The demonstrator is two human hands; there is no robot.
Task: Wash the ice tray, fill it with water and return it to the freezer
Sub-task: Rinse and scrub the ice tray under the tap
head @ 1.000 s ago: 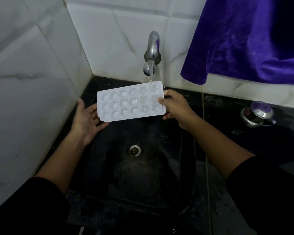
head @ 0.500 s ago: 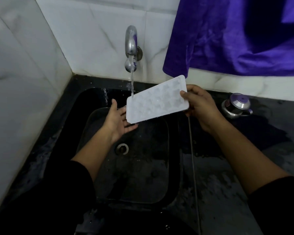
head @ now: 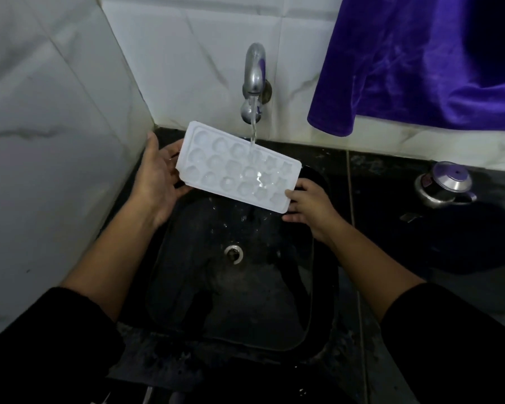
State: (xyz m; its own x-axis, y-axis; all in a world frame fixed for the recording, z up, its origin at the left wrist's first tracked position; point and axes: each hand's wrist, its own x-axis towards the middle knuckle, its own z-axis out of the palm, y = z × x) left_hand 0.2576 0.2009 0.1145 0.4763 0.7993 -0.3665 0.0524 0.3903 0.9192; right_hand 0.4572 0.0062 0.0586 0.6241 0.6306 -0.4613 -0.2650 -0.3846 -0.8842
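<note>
A white plastic ice tray (head: 216,158) with several round cups faces up over the black sink (head: 309,330), tilted down toward its right end. Water from the chrome tap (head: 254,68) falls onto its middle cups and pools there. My left hand (head: 155,176) lies under the tray's left end with fingers spread, supporting it. My right hand (head: 309,204) pinches the tray's lower right corner, thumb on top.
White tiled walls close in at the left and the back. A purple cloth (head: 420,59) hangs at the upper right. A steel lidded pot (head: 446,183) stands on the wet black counter right of the sink. The drain (head: 233,253) lies below the tray.
The tray has swung from right of the stream, tilted up, to left under the tap with its cups up. Both hands moved left with it; water now lands in the cups.
</note>
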